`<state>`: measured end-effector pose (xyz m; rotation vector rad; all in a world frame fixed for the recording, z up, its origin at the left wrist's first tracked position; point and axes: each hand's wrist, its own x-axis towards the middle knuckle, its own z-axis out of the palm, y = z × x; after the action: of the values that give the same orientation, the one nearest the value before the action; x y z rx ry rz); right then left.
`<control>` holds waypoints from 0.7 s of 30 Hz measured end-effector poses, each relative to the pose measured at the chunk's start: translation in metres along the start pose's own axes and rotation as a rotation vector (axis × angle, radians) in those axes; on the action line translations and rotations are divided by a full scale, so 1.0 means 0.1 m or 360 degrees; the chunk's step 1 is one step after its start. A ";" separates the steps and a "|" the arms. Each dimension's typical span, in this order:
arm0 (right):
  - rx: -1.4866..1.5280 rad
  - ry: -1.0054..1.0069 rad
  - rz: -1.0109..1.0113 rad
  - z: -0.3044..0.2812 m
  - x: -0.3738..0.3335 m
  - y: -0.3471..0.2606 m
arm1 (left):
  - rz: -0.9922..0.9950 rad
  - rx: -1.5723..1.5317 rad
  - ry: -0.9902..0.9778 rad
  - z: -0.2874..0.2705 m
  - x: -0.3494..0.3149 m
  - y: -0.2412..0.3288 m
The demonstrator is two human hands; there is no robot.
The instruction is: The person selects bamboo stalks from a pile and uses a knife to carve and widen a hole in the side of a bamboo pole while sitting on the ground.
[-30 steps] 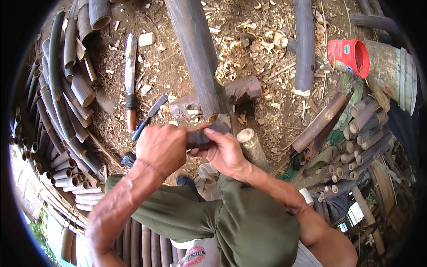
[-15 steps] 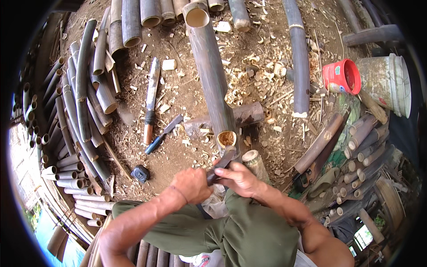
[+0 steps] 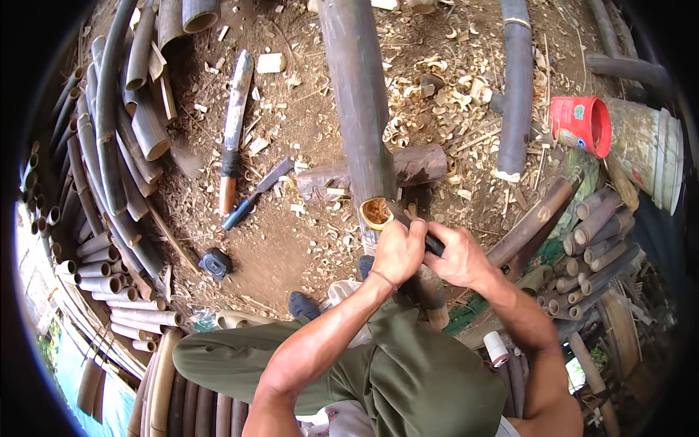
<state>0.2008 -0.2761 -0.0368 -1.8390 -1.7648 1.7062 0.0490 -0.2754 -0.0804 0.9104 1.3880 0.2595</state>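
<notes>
Head view shows the left hand point(image 3: 399, 247) and right hand point(image 3: 460, 256) curled firmly around a dark tool point(image 3: 435, 245), its far end just beside the hollow end of a bamboo pole point(image 3: 358, 109), which crosses over a short log point(image 3: 424, 166) on the dirt floor point(image 3: 273, 266).

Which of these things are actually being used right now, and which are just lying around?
Seemingly in use:
left hand and right hand, gripping a dark tool
bamboo pole, its open end beside the hands
log under the pole

Apparently just lying around:
long knife
blue-handled tool
tape measure
red tub
pale bucket
</notes>
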 end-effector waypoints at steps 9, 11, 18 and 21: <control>-0.1359 -0.0912 -0.0559 -0.54 0.78 -1.03 | -0.0505 -0.2586 -0.0203 -0.18 -0.09 0.07; -0.1748 -0.0952 -0.0683 -0.36 1.05 -1.28 | -0.0825 -0.2583 0.0228 -0.29 -0.12 0.67; -0.0446 -0.0282 -0.0037 -0.32 0.24 -0.55 | -0.0412 -0.0860 0.0004 -0.19 -0.07 0.31; -0.0317 -0.0309 0.0140 -0.30 0.20 -0.57 | -0.0419 -0.0446 -0.0286 -0.27 0.00 0.32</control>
<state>0.1797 -0.2246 0.0010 -1.9110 -2.0235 1.8589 0.0352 -0.2444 -0.0561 0.5006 1.2510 0.1615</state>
